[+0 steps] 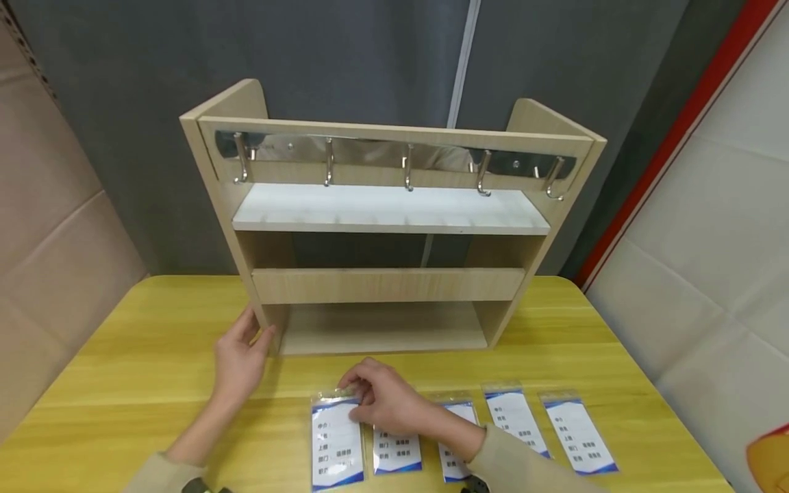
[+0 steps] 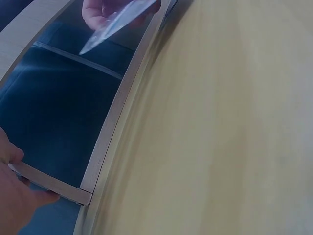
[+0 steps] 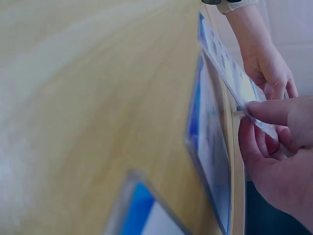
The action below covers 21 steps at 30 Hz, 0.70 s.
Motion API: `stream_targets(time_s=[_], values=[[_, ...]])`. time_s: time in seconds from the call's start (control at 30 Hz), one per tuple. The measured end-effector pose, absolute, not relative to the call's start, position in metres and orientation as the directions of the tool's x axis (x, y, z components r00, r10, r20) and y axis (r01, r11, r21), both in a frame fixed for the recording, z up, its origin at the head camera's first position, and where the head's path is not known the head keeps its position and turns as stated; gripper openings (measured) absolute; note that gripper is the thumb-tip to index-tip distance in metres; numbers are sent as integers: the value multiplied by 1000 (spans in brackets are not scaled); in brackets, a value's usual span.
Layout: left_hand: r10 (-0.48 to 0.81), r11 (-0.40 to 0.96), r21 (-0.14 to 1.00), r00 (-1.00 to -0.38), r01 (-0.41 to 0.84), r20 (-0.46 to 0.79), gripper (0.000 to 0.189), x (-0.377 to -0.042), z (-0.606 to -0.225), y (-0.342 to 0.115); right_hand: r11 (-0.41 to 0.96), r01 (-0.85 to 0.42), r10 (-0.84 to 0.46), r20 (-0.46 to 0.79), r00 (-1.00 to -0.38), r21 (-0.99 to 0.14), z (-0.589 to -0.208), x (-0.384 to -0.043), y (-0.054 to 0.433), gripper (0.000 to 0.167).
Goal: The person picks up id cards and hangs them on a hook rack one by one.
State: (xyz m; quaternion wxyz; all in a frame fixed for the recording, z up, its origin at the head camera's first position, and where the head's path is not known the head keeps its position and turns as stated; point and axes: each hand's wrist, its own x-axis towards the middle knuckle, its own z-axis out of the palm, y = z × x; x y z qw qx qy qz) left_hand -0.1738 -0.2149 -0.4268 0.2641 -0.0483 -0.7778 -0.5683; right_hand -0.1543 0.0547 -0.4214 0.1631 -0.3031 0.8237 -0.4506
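Note:
A light wooden shelf rack [image 1: 388, 285] with a metal strip of several hooks [image 1: 408, 168] stands on the yellow wood-grain table [image 1: 154, 383]. My left hand [image 1: 240, 356] grips the lower edge of its left side panel [image 2: 51, 183], thumb and fingers on opposite faces in the left wrist view. In front of the rack, my right hand [image 1: 394, 400] pinches the top of the leftmost badge card [image 1: 335, 445], a clear sleeve with a white, blue-edged insert. Seen from the right wrist, this card [image 3: 227, 66] is tilted, with thumb and fingers on its two faces.
More badge cards lie in a row to the right, including a second one [image 1: 397, 452] partly under my right hand, a third [image 1: 455, 438] and the rightmost [image 1: 581, 435]. Grey panels [image 1: 370, 55] rise behind the rack. A white wall [image 1: 709, 260] is at right.

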Motion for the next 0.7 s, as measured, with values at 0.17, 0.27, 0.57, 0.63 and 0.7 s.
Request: stream_targets(time_s=[0.17, 0.27, 0.57, 0.63, 0.7], values=[[-225, 334, 863, -858, 378, 462, 59, -173, -427, -215, 341, -287, -635, 6, -773, -895, -417, -155, 59, 37], [-228, 324, 870, -862, 371, 452, 59, -172, -426, -216, 313, -303, -651, 29, -759, -900, -413, -156, 62, 36], [-266, 282, 889, -861, 361, 433, 56, -174, -428, -213, 206, -378, -669, 152, -727, -903, -392, -163, 69, 33], [-268, 280, 892, -863, 355, 427, 55, -175, -429, -214, 176, -398, -668, 188, -720, -900, -387, -165, 70, 32], [-272, 280, 895, -865, 348, 421, 55, -175, -429, -214, 147, -419, -664, 225, -714, -896, -380, -167, 71, 32]])
